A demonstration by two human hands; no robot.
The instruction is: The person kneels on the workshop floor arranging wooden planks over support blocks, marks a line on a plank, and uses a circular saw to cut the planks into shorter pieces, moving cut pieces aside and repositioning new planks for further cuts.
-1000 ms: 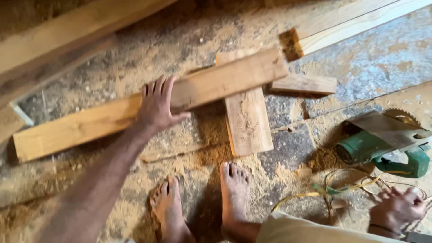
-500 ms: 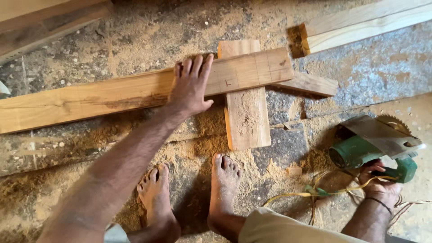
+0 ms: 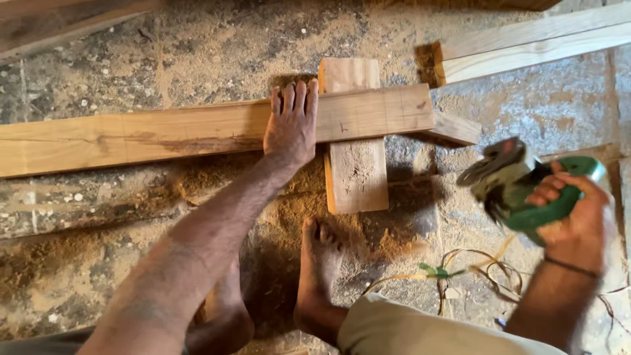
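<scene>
My left hand [image 3: 291,125] lies flat, palm down, on a long wooden plank [image 3: 164,135] that runs across the sawdust-covered floor. The plank's right end rests on a short wooden block [image 3: 358,174] laid crosswise under it. My right hand [image 3: 573,213] grips the green handle of a handheld circular saw [image 3: 519,181], lifted off the floor to the right of the plank; the saw is blurred. My bare feet [image 3: 315,276] stand just in front of the plank.
Pale planks [image 3: 526,46] lie at the top right, another board [image 3: 66,20] at the top left. A small wood offcut [image 3: 453,128] sits by the plank's right end. A tangled cord [image 3: 460,273] lies on the floor near my right knee. Sawdust covers the floor.
My right hand has taken the saw and lifted it off the floor. My left hand stays pressed on the plank, which now lies more level across the view.
</scene>
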